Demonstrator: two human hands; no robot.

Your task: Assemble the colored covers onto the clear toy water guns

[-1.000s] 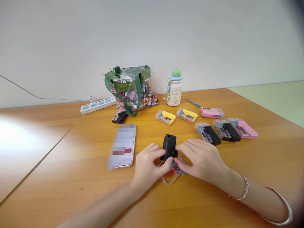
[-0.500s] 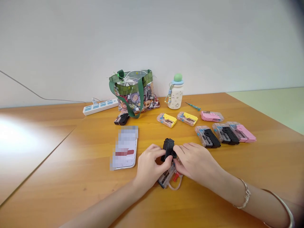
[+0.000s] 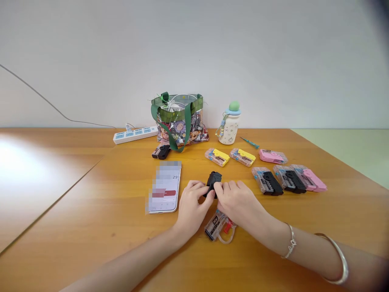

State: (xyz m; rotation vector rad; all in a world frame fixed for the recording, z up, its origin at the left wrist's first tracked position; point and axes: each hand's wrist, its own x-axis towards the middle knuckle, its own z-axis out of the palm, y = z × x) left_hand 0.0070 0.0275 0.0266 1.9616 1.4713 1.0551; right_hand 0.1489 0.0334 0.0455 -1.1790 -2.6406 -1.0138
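Note:
Both hands meet at a black folding water-gun handle point(image 3: 214, 178) above the middle of the table. My left hand point(image 3: 194, 205) pinches its left side with thumb and fingers. My right hand point(image 3: 238, 198) grips it from the right, with fingertips over its lower part. Just below the hands lies a clear mini water gun body point(image 3: 215, 226), printed "MINI WATER" and with a red trigger part inside. Its upper end is partly covered by my right hand, so I cannot tell whether it joins the black part.
A phone point(image 3: 165, 188) lies left of my hands. Folded water guns in yellow point(image 3: 221, 158), black point(image 3: 270, 182) and pink point(image 3: 314, 180) lie behind and right. Further back are a bag point(image 3: 179, 125), a bottle point(image 3: 230, 125), a screwdriver point(image 3: 249, 142) and a power strip point(image 3: 136, 134).
The hands and black part have shifted slightly up from the clear body, uncovering more of its print. My right hand has closed further round the part. The whole view has shifted a little.

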